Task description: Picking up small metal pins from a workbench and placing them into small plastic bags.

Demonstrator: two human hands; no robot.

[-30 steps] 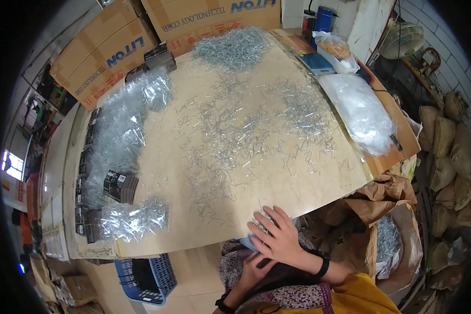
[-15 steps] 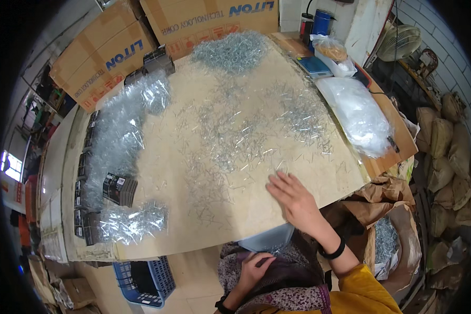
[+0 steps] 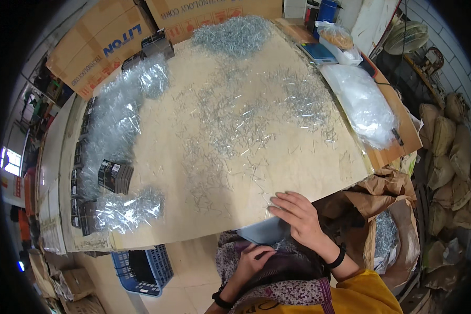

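Note:
My right hand (image 3: 300, 219) lies on the board tabletop (image 3: 235, 196) near its front edge, fingers stretched out and a few thin shiny metal pins by the fingertips. Below that edge, a grey-blue plastic tray (image 3: 264, 233) sits over my lap with some pins inside; my right hand and wrist cover part of it. My left hand (image 3: 250, 266) is closed at the tray's near rim, thumb and fingers curled on it. Many loose pins (image 3: 230, 125) lie scattered across the middle of the board, and a dense heap of pins (image 3: 233, 36) rises at the far end.
Clear plastic bags (image 3: 112, 123) and small dark boxed packs (image 3: 115, 177) line the left side. On the right stand a bulging clear bag (image 3: 358, 104) and a blue scale (image 3: 319, 53). A blue basket (image 3: 144, 272) is below; a paper sack (image 3: 387, 240) of pins stands at right.
My right hand has drawn nearer along the board to the front edge, above the tray. My left hand keeps its place at the tray. The whole view has shifted slightly.

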